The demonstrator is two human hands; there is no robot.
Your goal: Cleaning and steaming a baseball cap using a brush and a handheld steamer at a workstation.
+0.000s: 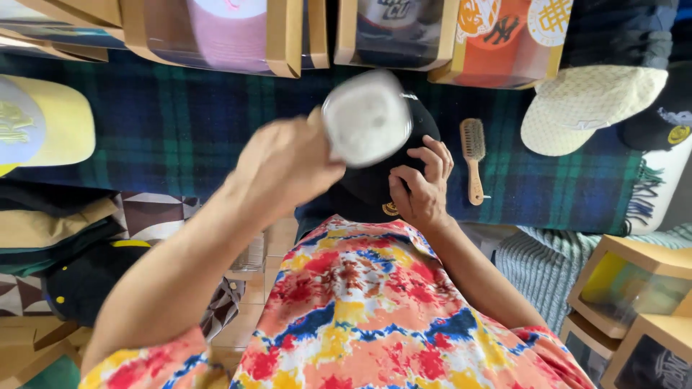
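Head view: a white tub held over a black cap on a plaid blanket.

The left hand (288, 162) is closed around the blurred, squarish white tub (366, 117), its fingers wrapped on the near-left edge, so the tub sits up and to the right of the knuckles, flat face toward the camera. Directly beneath it lies the black cap (375, 189), which the right hand (422, 186) grips with fingers curled over the crown's right side. Both hands touch their things; the right is the one on the cap. A wooden brush (473, 158) lies just right, its long axis running away from the person.
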